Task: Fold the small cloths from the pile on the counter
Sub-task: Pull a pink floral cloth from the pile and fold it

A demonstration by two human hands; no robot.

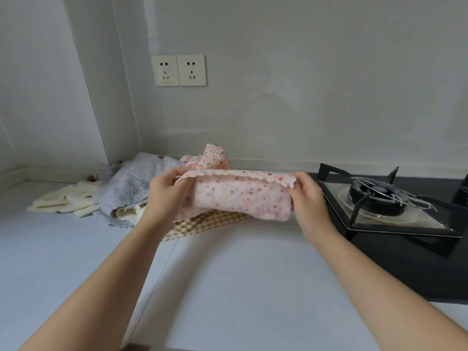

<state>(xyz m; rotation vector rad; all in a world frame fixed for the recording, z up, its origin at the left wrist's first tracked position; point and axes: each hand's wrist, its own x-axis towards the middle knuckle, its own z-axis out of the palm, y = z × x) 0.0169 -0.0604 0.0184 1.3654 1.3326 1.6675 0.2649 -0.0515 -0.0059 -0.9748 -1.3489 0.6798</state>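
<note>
The person is holding a pink flowered cloth (238, 196) in the air just left of the stove (379, 201), a little above the table (228, 274). The left hand (164, 191) is pinching the end farther from the stove and the right hand (307, 196) the end nearer it, with the fingers (301, 177) of both curling round the top edge. Gripping at the two ends is pulling that edge straight, so the loose fabric is hanging in an even, doubled flap. From this it looks as if a first fold is being lined up. The fabric is looking thin, soft and limp. It is printed with small red and purple flecks and has a wavy, scalloped edge.

The pile (141, 188) is lying on the table on the side away from the stove, behind and under the held cloth. A tan checked cloth (202, 224) is spreading out directly beneath it. A blue-grey flowered cloth (134, 181) is lying crumpled farther from the stove, and a second pink cloth (214, 155) is bunching up against the wall. Farthest from the stove, cream cloths (68, 198) are lying in flat layers, which suggests they are already folded.

The stove is showing black metal pan supports, with a bent wire rack resting across the burner. Two white sockets (178, 70) are sitting on the wall above the pile, well apart from the stove.
</note>
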